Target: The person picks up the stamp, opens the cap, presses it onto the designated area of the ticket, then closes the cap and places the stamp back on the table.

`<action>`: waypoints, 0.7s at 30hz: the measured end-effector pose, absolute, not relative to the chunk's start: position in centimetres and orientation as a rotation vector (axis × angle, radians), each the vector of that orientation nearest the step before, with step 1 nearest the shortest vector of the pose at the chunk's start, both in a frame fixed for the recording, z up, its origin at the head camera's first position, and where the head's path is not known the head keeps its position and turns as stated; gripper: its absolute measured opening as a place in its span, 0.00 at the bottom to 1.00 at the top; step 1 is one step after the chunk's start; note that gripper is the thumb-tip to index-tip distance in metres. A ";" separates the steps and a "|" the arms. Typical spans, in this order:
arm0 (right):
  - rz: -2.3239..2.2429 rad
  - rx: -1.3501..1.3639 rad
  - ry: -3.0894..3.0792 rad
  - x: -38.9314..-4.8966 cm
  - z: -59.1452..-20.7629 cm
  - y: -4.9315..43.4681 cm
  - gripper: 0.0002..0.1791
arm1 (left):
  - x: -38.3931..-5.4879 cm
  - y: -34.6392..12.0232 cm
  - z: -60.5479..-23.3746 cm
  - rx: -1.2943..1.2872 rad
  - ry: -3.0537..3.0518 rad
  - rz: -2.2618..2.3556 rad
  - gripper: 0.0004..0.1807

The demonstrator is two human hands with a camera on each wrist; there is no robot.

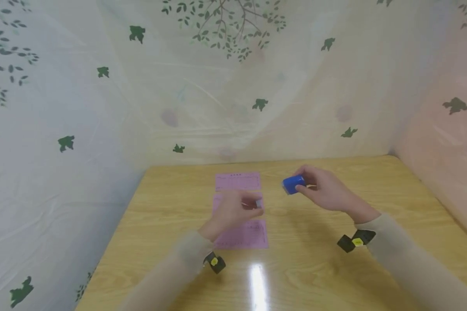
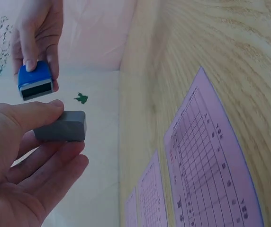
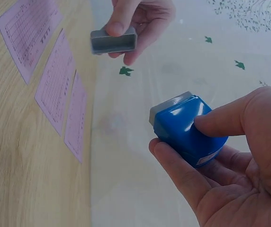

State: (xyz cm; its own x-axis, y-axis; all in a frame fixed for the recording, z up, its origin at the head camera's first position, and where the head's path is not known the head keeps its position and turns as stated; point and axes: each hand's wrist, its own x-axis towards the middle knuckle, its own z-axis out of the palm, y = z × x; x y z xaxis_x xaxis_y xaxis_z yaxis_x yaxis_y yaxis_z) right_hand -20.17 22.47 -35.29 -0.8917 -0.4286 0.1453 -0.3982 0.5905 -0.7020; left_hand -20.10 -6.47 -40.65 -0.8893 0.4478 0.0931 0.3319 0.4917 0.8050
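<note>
A blue rubber stamp (image 1: pixel 293 184) is gripped by my right hand (image 1: pixel 328 190) above the right part of the table, thumb on one side and fingers on the other. Its dark stamping face shows uncovered in the left wrist view, on the stamp (image 2: pixel 36 78). Between thumb and fingertips, my left hand (image 1: pixel 231 211) pinches a small grey stamp cap (image 2: pixel 62 126), held above the pink sheets. The right wrist view shows the hollow side of the cap (image 3: pixel 113 43). Stamp and cap are apart, with a gap between the two hands.
Pink printed forms (image 1: pixel 243 237) lie in a column on the wooden table (image 1: pixel 171 203), partly covered by my left hand. A pale curtain (image 1: pixel 225 108) with leaf patterns hangs behind the table and along its sides. Both wrists wear small black devices (image 1: pixel 346 243).
</note>
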 end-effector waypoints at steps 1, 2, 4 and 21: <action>-1.204 -0.720 2.774 -20.2 -35.2 22.6 0.12 | -20.1 -6.1 -40.7 0.716 2.602 1.329 0.22; -1.200 -0.719 2.785 -20.3 -35.1 22.7 0.13 | -20.1 -5.7 -40.8 0.756 2.604 1.296 0.23; -1.201 -0.722 2.797 -20.4 -35.0 23.0 0.13 | -20.0 -4.8 -40.7 0.824 2.615 1.212 0.24; -1.195 -0.668 2.782 -20.0 -35.0 24.1 0.12 | -17.3 2.1 -43.2 1.123 2.787 0.635 0.10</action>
